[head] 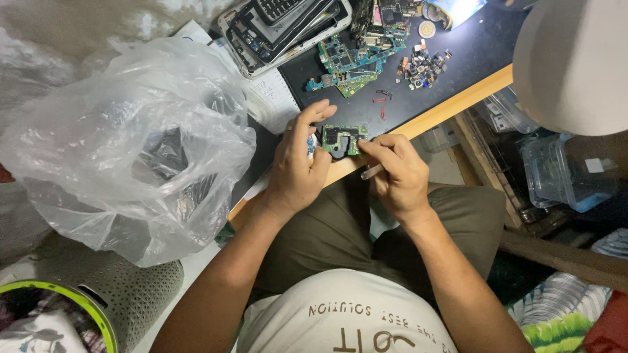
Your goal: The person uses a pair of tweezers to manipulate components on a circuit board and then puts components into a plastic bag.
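Left hand [297, 163] pinching a small green circuit board [342, 139] by its left edge, grip pressed together on it just above the near edge of the black worktop [458, 59]; right hand [396, 173] closed around a thin tool [371, 172], fingertips touching the board's right end. Beyond the grip, a heap of more boards [350, 62], a stack of phone frames [281, 29] and a scatter of tiny parts [424, 68]; left of the left hand, a big clear plastic bag [124, 144] over a basket [104, 287]
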